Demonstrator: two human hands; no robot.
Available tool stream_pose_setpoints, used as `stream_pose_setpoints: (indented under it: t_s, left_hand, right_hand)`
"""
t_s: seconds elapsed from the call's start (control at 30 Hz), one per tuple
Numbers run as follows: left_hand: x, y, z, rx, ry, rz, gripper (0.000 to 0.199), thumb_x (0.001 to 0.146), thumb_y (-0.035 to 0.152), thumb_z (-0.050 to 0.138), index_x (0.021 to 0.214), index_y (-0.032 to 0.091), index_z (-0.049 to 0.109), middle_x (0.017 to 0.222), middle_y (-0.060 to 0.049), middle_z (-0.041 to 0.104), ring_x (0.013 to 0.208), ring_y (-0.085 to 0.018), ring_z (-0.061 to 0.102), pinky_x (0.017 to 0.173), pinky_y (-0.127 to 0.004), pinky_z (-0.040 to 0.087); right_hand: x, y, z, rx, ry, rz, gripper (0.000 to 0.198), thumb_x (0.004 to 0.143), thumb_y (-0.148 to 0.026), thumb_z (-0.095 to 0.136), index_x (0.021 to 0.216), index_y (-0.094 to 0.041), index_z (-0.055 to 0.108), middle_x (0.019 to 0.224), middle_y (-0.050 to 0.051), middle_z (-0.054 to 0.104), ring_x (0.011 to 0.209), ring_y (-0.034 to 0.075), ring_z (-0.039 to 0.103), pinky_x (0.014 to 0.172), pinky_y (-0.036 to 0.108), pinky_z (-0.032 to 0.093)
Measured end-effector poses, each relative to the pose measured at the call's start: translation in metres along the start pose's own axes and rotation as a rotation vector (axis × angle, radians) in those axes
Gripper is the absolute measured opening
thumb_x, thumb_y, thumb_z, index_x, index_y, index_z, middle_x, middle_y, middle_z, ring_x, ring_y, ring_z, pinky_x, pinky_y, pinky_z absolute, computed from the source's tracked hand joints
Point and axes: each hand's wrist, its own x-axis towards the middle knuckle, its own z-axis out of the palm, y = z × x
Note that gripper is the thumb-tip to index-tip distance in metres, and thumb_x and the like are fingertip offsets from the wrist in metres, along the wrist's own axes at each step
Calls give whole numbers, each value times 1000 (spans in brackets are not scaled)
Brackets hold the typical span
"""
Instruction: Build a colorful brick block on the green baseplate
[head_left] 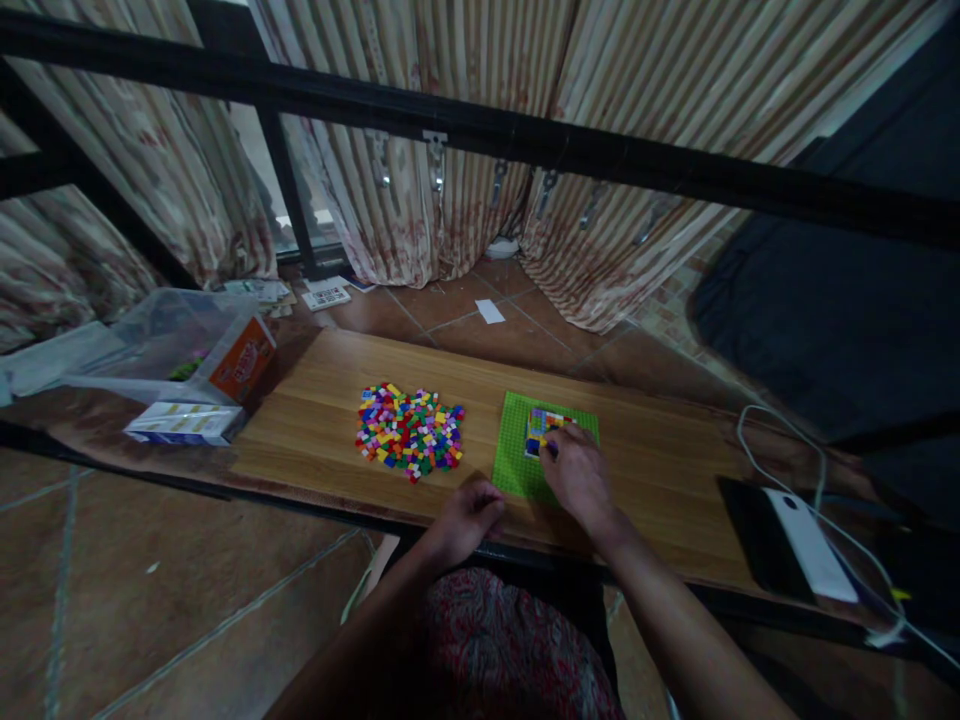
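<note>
A green studded baseplate (514, 462) lies on the wooden board, and a patch of small coloured toy bricks (534, 432) sits on it. Over the near side of this patch is my right hand (577, 470), fingers pinched together at the bricks; whatever is between the fingertips is too small and hidden to make out. My left hand (471, 520) rests at the board's front edge by the plate's near left corner. Its fingers are curled closed, and their inside is hidden. Left of the plate spreads a loose pile of multicoloured bricks (409, 430).
The wooden board (300, 430) lies across a bench. At left stand a clear plastic bin (165, 340) with an orange label and a small box (186, 423). A white device (810, 545) and a cable (821, 450) lie at right. A black metal bar (480, 125) crosses before the curtains.
</note>
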Motion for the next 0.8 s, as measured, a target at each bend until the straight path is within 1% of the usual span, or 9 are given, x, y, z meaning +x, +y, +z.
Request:
stream_pose_setpoints:
  t_s: [0.17, 0.33, 0.47, 0.6, 0.7, 0.8]
  left_hand:
    - [-2, 4, 0, 3, -13, -4, 29, 76, 45, 66, 82, 17, 56, 60, 4, 55, 51, -10, 54, 51, -23, 45]
    - [-2, 6, 0, 9, -19, 1, 25, 78, 41, 64, 82, 17, 57, 60, 4, 56, 54, -10, 55, 53, -23, 45]
    - [-3, 4, 1, -1, -17, 16, 23, 79, 39, 63, 82, 17, 56, 61, 4, 56, 53, -10, 55, 54, -23, 45]
    - [-4, 2, 1, -21, -17, 14, 22, 78, 37, 63, 83, 17, 55, 59, 5, 56, 52, -9, 54, 53, -22, 44]
    - [-4, 2, 1, -23, -20, -7, 23, 78, 38, 64, 83, 18, 55, 59, 4, 56, 52, -10, 54, 53, -23, 44]
    - [-4, 3, 1, -29, -20, -6, 24, 78, 39, 64, 83, 18, 55, 58, 5, 56, 52, -10, 54, 53, -23, 44]
  right_hand:
    - [-1, -11, -1, -86, 6, 58, 19, 85, -15, 47, 87, -16, 67, 96, 13, 64, 94, 26, 57, 81, 36, 44]
    - [-4, -10, 2, -49, 25, 85, 20, 85, -16, 48, 92, -17, 67, 97, 12, 65, 92, 25, 57, 82, 36, 44]
    - [-8, -2, 6, 69, 54, 82, 18, 84, -23, 51, 92, -18, 67, 96, 10, 64, 91, 24, 57, 84, 36, 44]
    - [-8, 8, 11, 207, 117, 103, 24, 87, -33, 49, 93, -18, 67, 96, 10, 65, 91, 24, 56, 86, 37, 43]
    - [-4, 13, 15, 226, 209, 172, 33, 88, -39, 47, 103, -16, 65, 102, 12, 64, 97, 26, 54, 91, 41, 41]
    - [0, 16, 22, 191, 269, 255, 45, 88, -45, 47, 116, -14, 59, 113, 17, 60, 106, 30, 51, 93, 47, 39]
